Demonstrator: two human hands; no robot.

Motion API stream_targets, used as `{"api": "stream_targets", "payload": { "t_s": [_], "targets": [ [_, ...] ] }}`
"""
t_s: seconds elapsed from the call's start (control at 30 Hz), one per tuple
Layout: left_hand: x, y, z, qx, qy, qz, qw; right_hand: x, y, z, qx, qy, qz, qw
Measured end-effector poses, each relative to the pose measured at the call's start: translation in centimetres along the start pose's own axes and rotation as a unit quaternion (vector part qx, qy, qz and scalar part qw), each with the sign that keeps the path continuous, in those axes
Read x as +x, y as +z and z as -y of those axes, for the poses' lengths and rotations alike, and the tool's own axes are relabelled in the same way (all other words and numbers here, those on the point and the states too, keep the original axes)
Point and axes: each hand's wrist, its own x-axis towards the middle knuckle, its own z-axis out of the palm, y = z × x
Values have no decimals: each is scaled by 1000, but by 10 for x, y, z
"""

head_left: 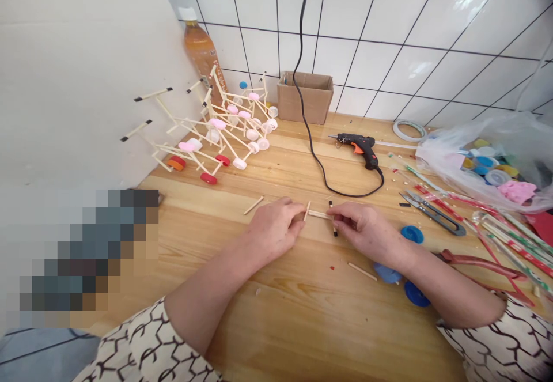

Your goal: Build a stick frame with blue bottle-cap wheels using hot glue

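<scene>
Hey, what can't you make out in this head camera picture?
Head view:
Where the sticks join: hidden by the left hand and right hand.
Lower-left pixelated patch: blurred out.
Some contents of the plastic bag: clouded by the plastic.
Inside the cardboard box: hidden by its walls.

Stick models (216, 134) left, glue gun (356, 147) right

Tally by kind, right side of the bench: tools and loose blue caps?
Hot glue gun: 1
Snips: 1
Red-handled pliers: 1
Loose blue bottle caps: 3
Total: 6
</scene>
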Motion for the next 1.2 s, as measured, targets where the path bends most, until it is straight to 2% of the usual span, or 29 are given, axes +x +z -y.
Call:
{"api": "stream_targets", "payload": {
  "t_s": [0.27,0.57,0.83,1.2],
  "targets": [
    [0,-1,0,-2,5,-5,1000,0,-1,-2,-5,0,-16,1000],
    [0,1,2,-20,0,-9,1000,-1,-24,-2,-22,66,-80,994],
    [0,1,1,-11,0,-10,1000,-1,-16,3,-43,41,28,998],
    [0,0,0,-15,2,-7,1000,-1,-13,8,-48,48,53,996]
  ]
}}
